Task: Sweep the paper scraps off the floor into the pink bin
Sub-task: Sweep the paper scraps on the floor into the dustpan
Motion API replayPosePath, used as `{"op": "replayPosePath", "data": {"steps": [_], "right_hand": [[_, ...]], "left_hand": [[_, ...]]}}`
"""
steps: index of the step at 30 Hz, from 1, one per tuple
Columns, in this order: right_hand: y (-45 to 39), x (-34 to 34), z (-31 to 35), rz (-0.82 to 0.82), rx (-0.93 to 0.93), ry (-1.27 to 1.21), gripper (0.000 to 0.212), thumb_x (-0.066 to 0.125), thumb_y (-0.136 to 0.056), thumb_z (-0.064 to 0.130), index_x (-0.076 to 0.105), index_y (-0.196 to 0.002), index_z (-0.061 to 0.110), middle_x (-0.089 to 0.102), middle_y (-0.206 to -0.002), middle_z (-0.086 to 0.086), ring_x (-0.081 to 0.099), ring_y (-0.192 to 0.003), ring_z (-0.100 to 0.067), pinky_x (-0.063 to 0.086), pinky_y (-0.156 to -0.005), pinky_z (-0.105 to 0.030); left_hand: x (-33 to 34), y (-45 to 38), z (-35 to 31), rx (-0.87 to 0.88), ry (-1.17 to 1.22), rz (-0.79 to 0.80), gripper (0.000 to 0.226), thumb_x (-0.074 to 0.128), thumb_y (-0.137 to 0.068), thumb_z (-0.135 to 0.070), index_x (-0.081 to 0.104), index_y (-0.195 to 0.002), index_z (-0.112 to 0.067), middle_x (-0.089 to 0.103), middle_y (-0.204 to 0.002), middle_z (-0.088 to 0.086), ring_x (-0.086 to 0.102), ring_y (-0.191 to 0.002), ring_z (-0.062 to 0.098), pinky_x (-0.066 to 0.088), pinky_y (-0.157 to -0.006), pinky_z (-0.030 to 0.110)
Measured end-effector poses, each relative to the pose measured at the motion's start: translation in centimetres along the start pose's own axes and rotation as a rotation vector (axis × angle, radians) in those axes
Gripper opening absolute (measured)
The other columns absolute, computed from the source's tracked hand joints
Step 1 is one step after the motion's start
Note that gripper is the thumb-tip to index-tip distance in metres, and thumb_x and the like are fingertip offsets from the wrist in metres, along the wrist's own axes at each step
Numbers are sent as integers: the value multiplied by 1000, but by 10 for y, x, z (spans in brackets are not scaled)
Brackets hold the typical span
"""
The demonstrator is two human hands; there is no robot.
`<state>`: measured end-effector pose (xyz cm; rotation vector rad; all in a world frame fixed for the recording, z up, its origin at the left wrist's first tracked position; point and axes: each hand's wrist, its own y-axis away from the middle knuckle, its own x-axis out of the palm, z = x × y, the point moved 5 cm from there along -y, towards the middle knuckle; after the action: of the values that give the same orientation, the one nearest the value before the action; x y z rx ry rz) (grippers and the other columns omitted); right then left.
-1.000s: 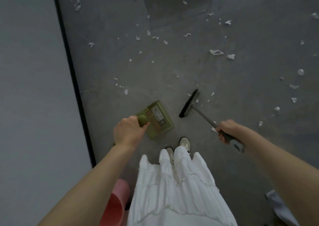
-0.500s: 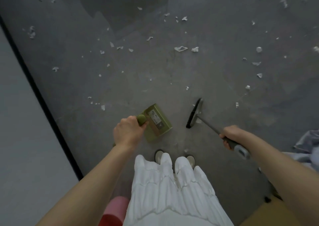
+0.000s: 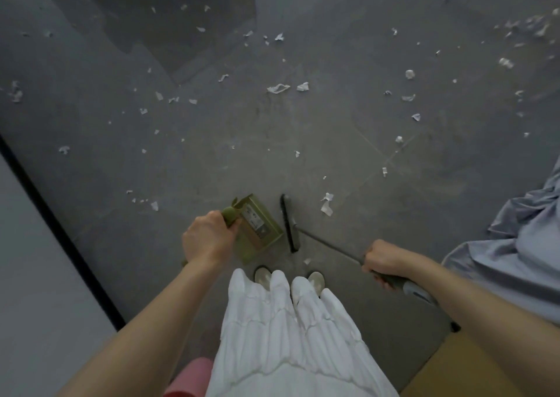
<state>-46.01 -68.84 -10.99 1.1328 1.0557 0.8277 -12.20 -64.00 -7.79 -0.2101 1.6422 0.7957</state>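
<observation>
Dustpan [image 3: 257, 230] left of broom [image 3: 290, 224], just apart, both before shoes [image 3: 262, 276]; scraps [image 3: 278, 88] scattered across floor [image 3: 348, 130] beyond; bin [image 3: 191, 375] behind, lower left; cloth [image 3: 521, 239] at right.

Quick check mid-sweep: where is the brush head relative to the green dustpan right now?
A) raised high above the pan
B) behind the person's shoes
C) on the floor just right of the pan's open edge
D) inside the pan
C: the brush head sits on the floor just right of the green dustpan, with scraps lying beyond it.
</observation>
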Motion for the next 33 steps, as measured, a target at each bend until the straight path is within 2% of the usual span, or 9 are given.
{"op": "replayPosePath", "data": {"steps": [3, 7, 9, 13, 17, 22, 24, 28, 33], "right_hand": [[4, 8, -13, 25, 10, 74, 18, 49, -78, 7, 58, -67, -4, 60, -61, -20, 53, -46, -24, 43, -44, -24], [2, 8, -31, -51, 59, 175, 17, 52, -83, 5, 52, -67, 0, 57, -59, -14, 51, -38, -20, 42, -43, -21], [0, 4, -40, -94, 73, 245, 12, 51, -84, 6, 52, -74, -1, 56, -67, -13, 53, -46, -20, 42, -44, -21], [2, -8, -51, -171, 58, 328, 9, 44, -89, 10, 48, -93, 3, 54, -87, -15, 54, -60, -24, 47, -55, -30], [0, -18, -58, -218, 51, 348, 18, 39, -93, 10, 51, -102, 2, 53, -86, -14, 55, -60, -26, 43, -44, -27], [4, -30, -56, -310, -10, 471, 30, 41, -94, 15, 56, -118, 4, 58, -116, -17, 52, -81, -28, 42, -65, -30], [7, -36, -58, -318, -21, 458, 29, 42, -95, 15, 55, -119, 4, 57, -108, -16, 52, -81, -28, 43, -62, -32], [14, -47, -69, -332, -5, 300, 27, 42, -96, 16, 54, -116, 2, 59, -90, -14, 60, -67, -26, 45, -46, -27], [14, -60, -77, -349, 27, 141, 29, 41, -97, 17, 55, -116, -1, 60, -95, -16, 61, -73, -28, 46, -51, -30]], "left_hand": [[3, 12, -11, -20, -4, -14, 49, 49, -89, -58, 63, -92, -11, 67, -88, 11, 65, -83, 33, 40, -62, 32], [9, 29, -22, -43, -8, -26, 48, 50, -89, -58, 63, -91, -11, 67, -85, 11, 64, -81, 33, 41, -61, 32], [12, 38, -28, -49, -7, -34, 48, 50, -89, -58, 62, -90, -11, 67, -85, 11, 65, -81, 33, 41, -61, 32], [16, 50, -36, -61, 15, -41, 49, 51, -88, -59, 63, -91, -11, 67, -84, 11, 65, -80, 33, 43, -62, 33], [18, 58, -44, -54, 37, -56, 51, 49, -88, -60, 63, -92, -11, 66, -85, 13, 64, -81, 34, 43, -63, 34], [13, 60, -51, -53, 34, -75, 49, 52, -88, -58, 64, -93, -11, 66, -86, 13, 64, -83, 35, 40, -63, 34], [11, 60, -57, -41, 29, -74, 49, 52, -88, -58, 63, -92, -10, 67, -87, 14, 64, -83, 35, 40, -63, 33], [7, 58, -69, -11, 20, -72, 50, 52, -87, -59, 64, -93, -11, 66, -87, 13, 64, -83, 34, 40, -62, 33], [-2, 52, -82, 23, 19, -81, 49, 51, -87, -60, 64, -92, -13, 64, -81, 9, 63, -78, 32, 39, -59, 32]]}}
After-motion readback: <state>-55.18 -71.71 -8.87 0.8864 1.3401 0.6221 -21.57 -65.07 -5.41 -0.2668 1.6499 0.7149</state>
